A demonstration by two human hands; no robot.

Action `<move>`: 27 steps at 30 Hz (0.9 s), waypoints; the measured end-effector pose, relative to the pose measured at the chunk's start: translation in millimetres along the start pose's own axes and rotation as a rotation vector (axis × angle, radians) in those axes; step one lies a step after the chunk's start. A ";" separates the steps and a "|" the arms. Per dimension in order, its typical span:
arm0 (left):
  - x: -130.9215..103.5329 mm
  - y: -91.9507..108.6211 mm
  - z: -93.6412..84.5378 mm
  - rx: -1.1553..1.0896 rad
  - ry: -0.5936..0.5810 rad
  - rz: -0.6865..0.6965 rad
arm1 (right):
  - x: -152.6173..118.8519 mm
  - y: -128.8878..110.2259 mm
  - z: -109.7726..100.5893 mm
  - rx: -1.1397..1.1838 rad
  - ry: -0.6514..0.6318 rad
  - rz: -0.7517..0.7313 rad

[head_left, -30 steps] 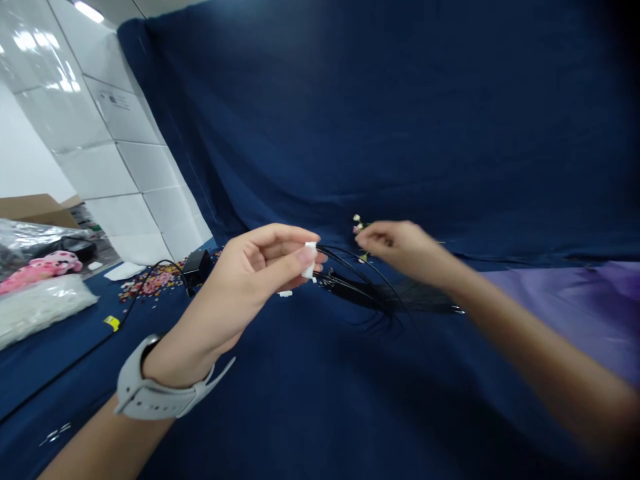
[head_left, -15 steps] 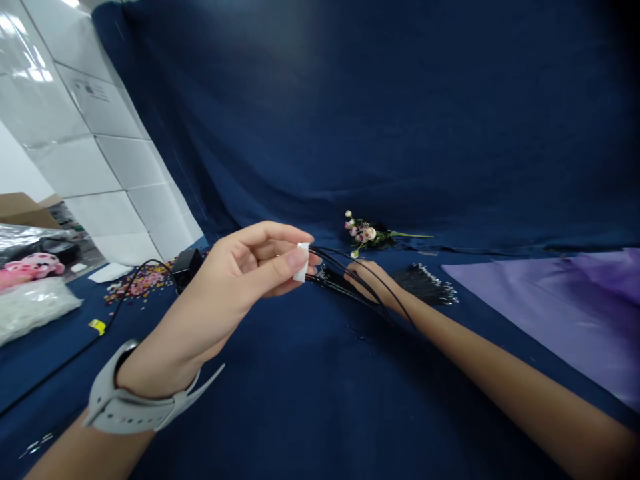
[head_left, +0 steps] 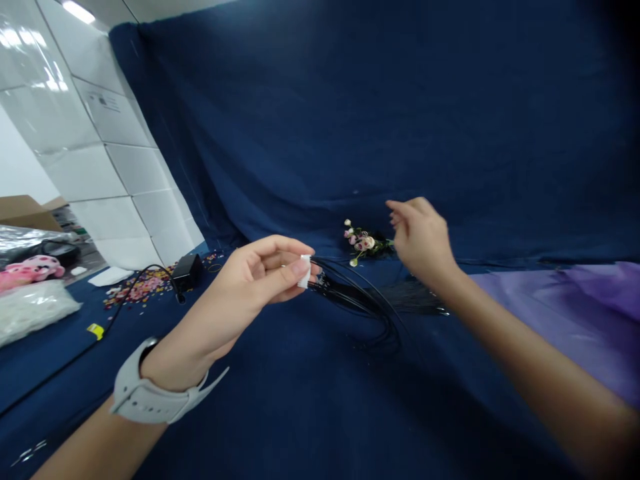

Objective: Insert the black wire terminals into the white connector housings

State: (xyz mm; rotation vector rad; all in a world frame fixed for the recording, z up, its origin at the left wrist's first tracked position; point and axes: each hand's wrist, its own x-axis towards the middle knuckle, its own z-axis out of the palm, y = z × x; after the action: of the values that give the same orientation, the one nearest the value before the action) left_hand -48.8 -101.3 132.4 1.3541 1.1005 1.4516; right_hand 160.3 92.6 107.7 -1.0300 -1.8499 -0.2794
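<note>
My left hand [head_left: 273, 273], with a grey watch [head_left: 150, 393] on its wrist, pinches a small white strip [head_left: 305, 271] between thumb and fingers. Thin black cords [head_left: 373, 303] run from the strip and curve in loops to the right, with small shiny bits near the hand. Raised above the table, my right hand [head_left: 423, 237] has its fingers curled in; whatever they may hold is hidden and slightly blurred. Behind and below that hand lies a bundle of black cords [head_left: 407, 297] with silvery tips.
Artificial flowers [head_left: 364, 241] lie by the blue backdrop. Purple cloth [head_left: 545, 313] covers the right side. On the left are a black power adapter [head_left: 187, 272] with its cable, scattered colourful bits [head_left: 145, 285], a plastic bag [head_left: 37, 310] and a pink spotted toy [head_left: 33, 270].
My right hand has risen away from the cords near my left hand. The looped cords hang lower and more spread. My left hand keeps its hold on the white strip.
</note>
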 end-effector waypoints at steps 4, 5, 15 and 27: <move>-0.8 0.3 1.3 -0.003 0.005 -0.008 | 2.3 -11.5 -38.5 -0.076 0.211 0.031; -0.8 0.3 1.6 -0.002 0.007 -0.007 | 1.9 -15.9 -45.7 -0.084 0.235 0.026; -0.9 1.2 4.7 0.003 0.076 -0.014 | -33.6 -84.4 -43.7 0.409 -0.516 -0.182; -7.4 5.1 3.4 -0.047 -0.004 0.054 | -34.6 -99.9 -64.0 0.633 -0.507 -0.033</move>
State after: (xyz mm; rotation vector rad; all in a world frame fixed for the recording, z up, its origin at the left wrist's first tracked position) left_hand -45.0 -109.5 135.5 1.3627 1.0280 1.5045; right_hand 131.9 -24.6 134.9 -0.6523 -2.1877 0.5725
